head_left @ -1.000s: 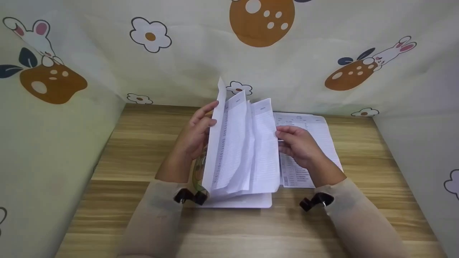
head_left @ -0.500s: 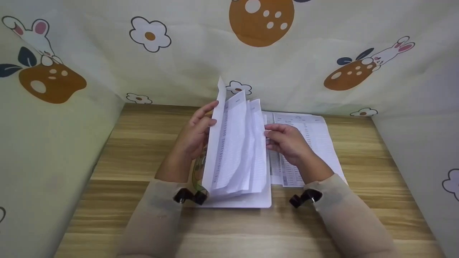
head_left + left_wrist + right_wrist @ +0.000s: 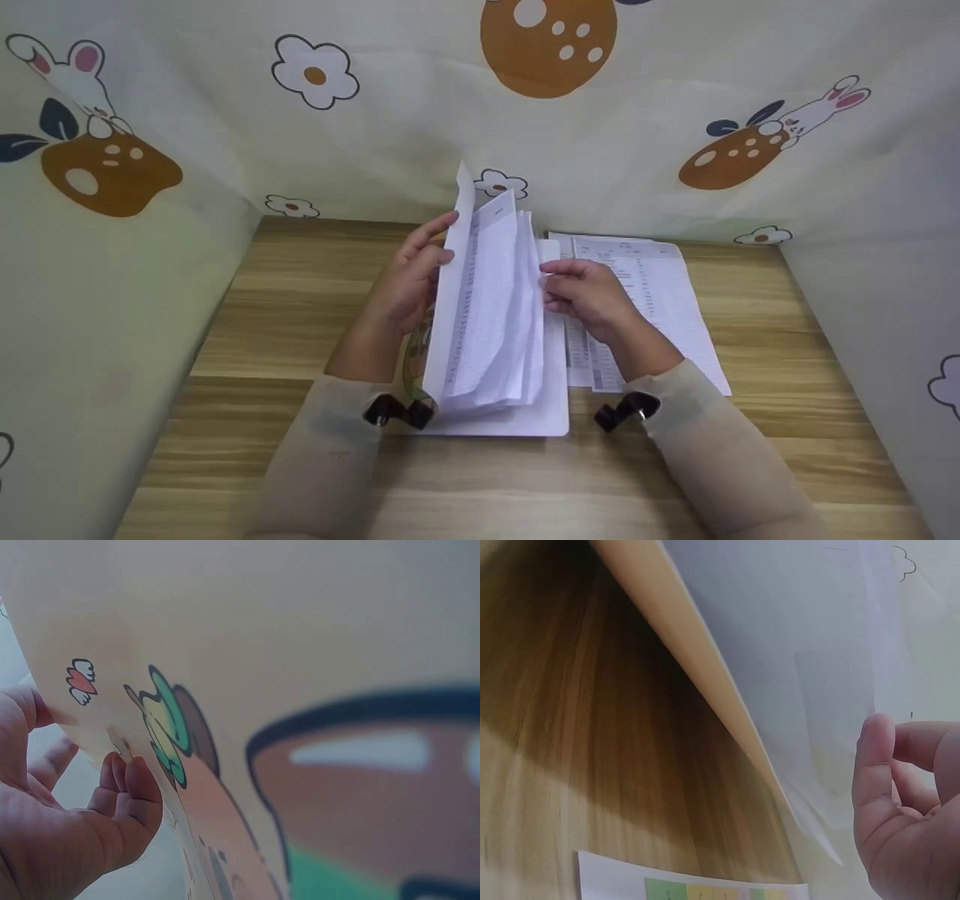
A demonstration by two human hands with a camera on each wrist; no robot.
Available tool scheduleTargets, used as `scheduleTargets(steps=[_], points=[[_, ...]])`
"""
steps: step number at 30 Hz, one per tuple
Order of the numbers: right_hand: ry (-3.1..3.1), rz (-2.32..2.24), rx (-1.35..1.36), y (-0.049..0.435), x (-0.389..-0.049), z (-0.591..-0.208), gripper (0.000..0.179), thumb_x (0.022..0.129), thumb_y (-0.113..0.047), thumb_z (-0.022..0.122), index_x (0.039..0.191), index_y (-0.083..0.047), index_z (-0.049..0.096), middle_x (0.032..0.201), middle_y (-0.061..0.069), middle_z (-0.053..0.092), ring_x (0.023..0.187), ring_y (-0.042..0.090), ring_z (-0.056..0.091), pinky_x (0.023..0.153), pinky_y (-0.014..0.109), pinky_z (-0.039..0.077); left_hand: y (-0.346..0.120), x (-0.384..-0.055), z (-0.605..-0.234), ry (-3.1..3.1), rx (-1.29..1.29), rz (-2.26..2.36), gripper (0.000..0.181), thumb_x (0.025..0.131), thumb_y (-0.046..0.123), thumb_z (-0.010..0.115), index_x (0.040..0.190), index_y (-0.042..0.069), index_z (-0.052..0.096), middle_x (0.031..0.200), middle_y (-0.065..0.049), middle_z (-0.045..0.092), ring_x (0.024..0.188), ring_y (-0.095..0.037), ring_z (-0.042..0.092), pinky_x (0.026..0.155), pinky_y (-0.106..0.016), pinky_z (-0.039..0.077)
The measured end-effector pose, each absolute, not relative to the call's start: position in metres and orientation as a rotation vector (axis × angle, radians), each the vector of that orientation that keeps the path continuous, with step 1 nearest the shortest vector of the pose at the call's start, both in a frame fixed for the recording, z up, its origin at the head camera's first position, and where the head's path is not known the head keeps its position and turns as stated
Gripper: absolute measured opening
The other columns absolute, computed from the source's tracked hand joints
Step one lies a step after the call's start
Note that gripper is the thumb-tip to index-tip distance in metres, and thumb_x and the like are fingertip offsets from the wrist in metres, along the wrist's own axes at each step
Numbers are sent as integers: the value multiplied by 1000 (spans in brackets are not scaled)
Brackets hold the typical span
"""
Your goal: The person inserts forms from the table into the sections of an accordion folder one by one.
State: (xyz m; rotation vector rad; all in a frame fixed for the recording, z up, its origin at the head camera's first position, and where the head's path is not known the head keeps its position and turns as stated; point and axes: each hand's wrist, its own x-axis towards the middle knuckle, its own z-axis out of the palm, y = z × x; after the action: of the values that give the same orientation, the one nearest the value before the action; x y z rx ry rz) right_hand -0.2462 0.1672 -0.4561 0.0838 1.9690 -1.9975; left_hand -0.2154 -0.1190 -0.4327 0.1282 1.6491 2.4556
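Note:
A notebook [image 3: 491, 315] with ruled, printed pages stands partly open in the middle of the table, several leaves fanned upright. My left hand [image 3: 405, 289] grips its raised front cover, fingers along the outer edge. In the left wrist view the cover [image 3: 337, 637] carries a winged heart and cartoon figures. At the opposite side my right hand [image 3: 589, 296] pinches the edge of the pages between thumb and fingers. The right wrist view has the thumb of that hand [image 3: 915, 802] against a white page [image 3: 780, 660]. Below the leaves, the white bottom part of the notebook lies toward the table.
Printed sheets [image 3: 660, 300] lie overlapping on the wooden table [image 3: 285, 300], right of the notebook and partly behind my right forearm. A strip of coloured blocks [image 3: 697, 891] shows on white paper in the right wrist view. Patterned fabric [image 3: 405, 135] closes off the back and both sides.
My right hand has moved left, swinging the right-hand pages toward the others, so more of the bottom part and the sheets beside it shows. My left hand has stayed in place.

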Motion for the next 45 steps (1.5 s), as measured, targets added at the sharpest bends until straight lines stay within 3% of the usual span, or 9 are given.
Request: scheduleTargets(steps=[12, 23, 29, 45], points=[[2054, -1926, 135, 201, -246, -458, 43, 102, -15, 69, 141, 2, 61, 104, 0, 76, 84, 12, 73, 75, 24, 64, -120, -217, -434, 1649, 146, 2453, 55, 103, 12, 49, 156, 25, 54, 149, -30, 53, 110, -34, 71, 77, -32, 65], [2139, -1941, 197, 254, -242, -460, 22, 103, -23, 72, 123, -15, 71, 102, -5, 75, 85, 11, 71, 72, 21, 60, -119, -216, -435, 1633, 146, 2473, 57, 103, 8, 48, 158, 22, 51, 140, -20, 59, 108, -30, 70, 77, -30, 64], [2104, -2059, 236, 288, -239, -458, 12, 103, -17, 71, 115, -19, 73, 98, -8, 77, 82, 9, 71, 69, 20, 59, -118, -216, -435, 1625, 128, 2479, 58, 102, 8, 48, 158, 23, 50, 145, -25, 55, 107, -31, 71, 76, -31, 63], [2019, -2128, 401, 354, -229, -458, 30, 98, -26, 79, 126, -20, 70, 105, -8, 79, 90, 13, 74, 76, 23, 61, -119, -216, -432, 1631, 81, 2462, 56, 102, 10, 52, 155, 27, 54, 153, -29, 50, 112, -35, 69, 75, -30, 63]])
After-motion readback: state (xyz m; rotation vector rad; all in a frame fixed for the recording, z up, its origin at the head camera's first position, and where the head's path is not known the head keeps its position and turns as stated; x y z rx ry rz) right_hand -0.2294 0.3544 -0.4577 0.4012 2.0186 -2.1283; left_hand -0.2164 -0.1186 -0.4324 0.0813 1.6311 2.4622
